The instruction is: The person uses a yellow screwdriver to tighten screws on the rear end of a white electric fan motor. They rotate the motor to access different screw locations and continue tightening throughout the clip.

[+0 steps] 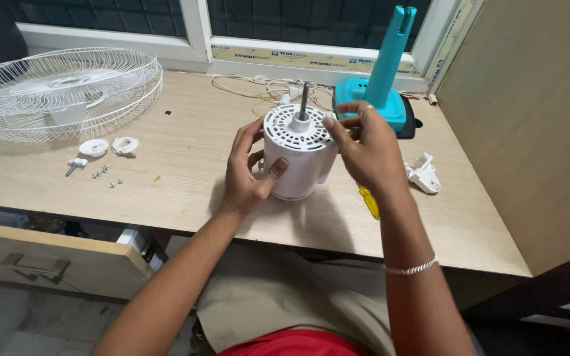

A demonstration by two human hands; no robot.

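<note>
At nine o'clock on the wooden desk (186,198), a white wire fan guard (61,89) is lying beside loose screws (103,175) and two round white caps (108,146). At the centre, the left hand (249,168) is cupping the white fan motor housing (298,155), fingers wrapped narrowly around its side, steadying it upright. The right hand (364,148) is pinching the housing's vented top rim while gripping a yellow-handled screwdriver (368,201). This appears to be fastener work on the housing; seating the tip squarely seems called for. A steel shaft (304,99) is rising from it. At two o'clock a teal stand (384,72) is standing.
</note>
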